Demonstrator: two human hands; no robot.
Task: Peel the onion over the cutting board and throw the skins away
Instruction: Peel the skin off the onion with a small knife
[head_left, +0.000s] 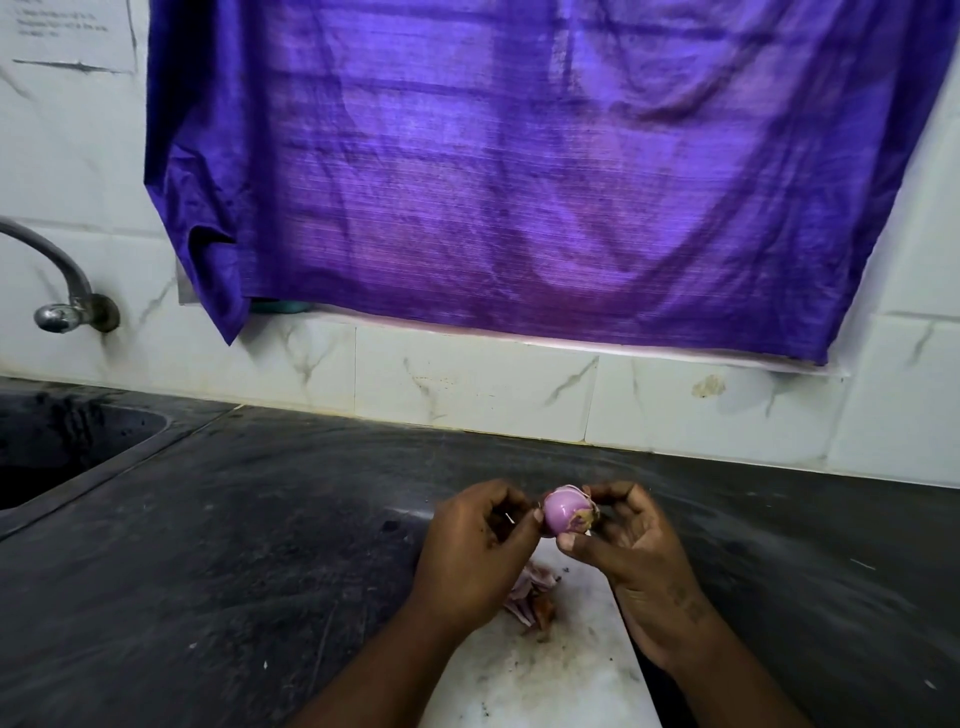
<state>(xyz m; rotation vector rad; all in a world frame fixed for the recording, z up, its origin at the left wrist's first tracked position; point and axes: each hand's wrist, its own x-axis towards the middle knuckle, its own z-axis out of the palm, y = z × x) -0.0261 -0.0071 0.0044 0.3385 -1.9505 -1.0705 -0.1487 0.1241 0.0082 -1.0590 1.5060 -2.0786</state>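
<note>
I see a glossy pale-purple round onion (562, 513), a white cutting board (571, 670) speckled dark, pinkish-brown papery skins (530, 597), a mottled black stone counter (234, 545), a violet cloth curtain (519, 171), and white grey-veined wall tiles (467, 379).

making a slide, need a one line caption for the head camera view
Both hands, left hand and right hand, hold a mostly peeled onion above the cutting board, skins piled below.

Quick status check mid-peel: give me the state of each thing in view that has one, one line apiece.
Small purple onion: mostly peeled, glossy, a little dry skin left at one end, held above the board.
Left hand: gripping the onion's left side.
Right hand: pinching the onion's skin end.
Pile of pinkish onion skins: lying on the board, not yet thrown away.
White cutting board: flat on the dark counter, speckled with bits.
Curved metal wall tap: no water running.
</note>
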